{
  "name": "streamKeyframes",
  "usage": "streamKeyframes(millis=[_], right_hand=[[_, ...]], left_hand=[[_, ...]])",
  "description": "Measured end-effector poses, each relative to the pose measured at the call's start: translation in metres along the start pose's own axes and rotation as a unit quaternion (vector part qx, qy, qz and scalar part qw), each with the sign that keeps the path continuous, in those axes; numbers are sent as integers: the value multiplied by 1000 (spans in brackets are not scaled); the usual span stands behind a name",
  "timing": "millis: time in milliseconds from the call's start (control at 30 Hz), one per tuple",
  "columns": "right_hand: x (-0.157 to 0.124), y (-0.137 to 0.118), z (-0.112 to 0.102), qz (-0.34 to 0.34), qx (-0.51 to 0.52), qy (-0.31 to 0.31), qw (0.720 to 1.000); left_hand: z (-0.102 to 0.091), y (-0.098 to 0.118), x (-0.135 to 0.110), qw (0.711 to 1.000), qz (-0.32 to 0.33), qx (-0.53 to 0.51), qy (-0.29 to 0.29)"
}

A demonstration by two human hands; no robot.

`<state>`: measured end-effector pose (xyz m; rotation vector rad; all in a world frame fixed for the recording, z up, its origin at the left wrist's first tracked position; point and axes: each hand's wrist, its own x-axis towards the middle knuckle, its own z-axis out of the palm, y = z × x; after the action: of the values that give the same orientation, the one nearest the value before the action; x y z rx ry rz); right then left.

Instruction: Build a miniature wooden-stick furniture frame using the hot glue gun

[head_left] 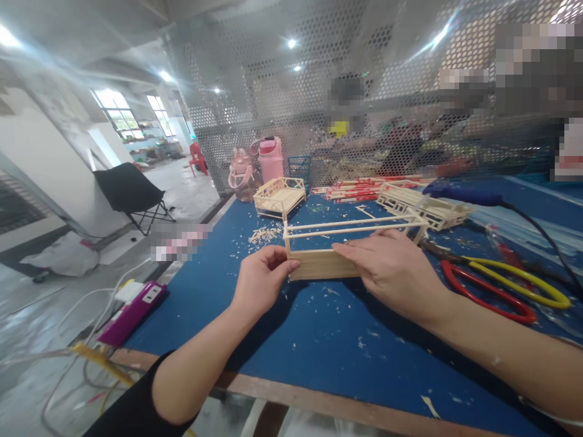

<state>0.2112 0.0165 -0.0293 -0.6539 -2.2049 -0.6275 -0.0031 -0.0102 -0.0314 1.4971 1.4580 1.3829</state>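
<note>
Pale wood makes up the small frame (325, 265) between the two hands, near the middle of the blue counter (195, 315), its solid panel facing the person and thin rails running above. The left hand (259, 280) pinches the panel's left end, thumb in front and fingers curled behind the corner post. The right hand (394, 267) grasps the panel further right, fingers laid along its upper edge; its thumb is hard to make out, so I can't judge how firm that grip is.

Beyond the frame stands a small wooden bed model (285, 198), with a heap of wood scraps (265, 234) just in front of it. Two pink bottles (272, 159) stand behind the model, near a perforated metal screen (255, 103). To the right are a bundle of red-wrapped sticks (359, 190), another slatted wooden piece (423, 205) and a blue-handled tool (469, 194) on a black cord. Nearer the right forearm lies a cutter with red and yellow handles (519, 267). A purple power strip (134, 312) sits at the counter's left edge.
</note>
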Motion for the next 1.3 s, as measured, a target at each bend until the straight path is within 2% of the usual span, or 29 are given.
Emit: streamKeyframes(millis=[367, 467, 567, 600, 667, 700, 767, 833, 867, 933, 1000, 1033, 1133, 1200, 1300], right_hand=[[-3, 0, 8, 7, -18, -23, 1000], [-4, -7, -4, 7, -18, 3, 1000], [-11, -4, -28, 18, 0, 43, 999], [-15, 1, -36, 45, 2, 55, 997], [-26, 16, -46, 153, 5, 51, 987], [-31, 24, -49, 223, 16, 25, 974], [-41, 37, -50, 337, 74, -73, 936], [-47, 40, -50, 380, 112, -161, 904], [-48, 38, -50, 374, 103, -173, 905], [-44, 26, -51, 312, 41, -119, 942], [-36, 13, -51, 200, -17, -40, 979], [-30, 7, -49, 140, -28, -22, 989], [-13, -4, -34, 27, -53, -41, 997], [-5, -8, -20, 2, -74, -49, 996], [0, -14, 1, 1, -88, -44, 995]], left_hand=[[0, 2, 0, 1000, -6, 0, 3], [1, 5, 0, 1000, -9, -5, 3], [1, 7, 1, 1000, -7, -11, 9], [1, 7, 2, 1000, -5, -12, 12], [1, 6, 3, 1000, 0, -8, 17], [1, 6, 4, 1000, 2, 0, 19], [0, 5, 5, 999, 3, 23, 23], [0, 4, 7, 999, -1, 40, 27], [0, 5, 8, 999, -4, 41, 28], [0, 6, 8, 999, -8, 31, 28], [1, 8, 8, 1000, -7, 20, 23], [2, 9, 8, 1000, -5, 16, 22], [3, 8, 6, 1000, 2, 15, 25], [3, 6, 5, 1000, 7, 13, 24], [3, 2, 4, 1000, 10, 8, 18]])
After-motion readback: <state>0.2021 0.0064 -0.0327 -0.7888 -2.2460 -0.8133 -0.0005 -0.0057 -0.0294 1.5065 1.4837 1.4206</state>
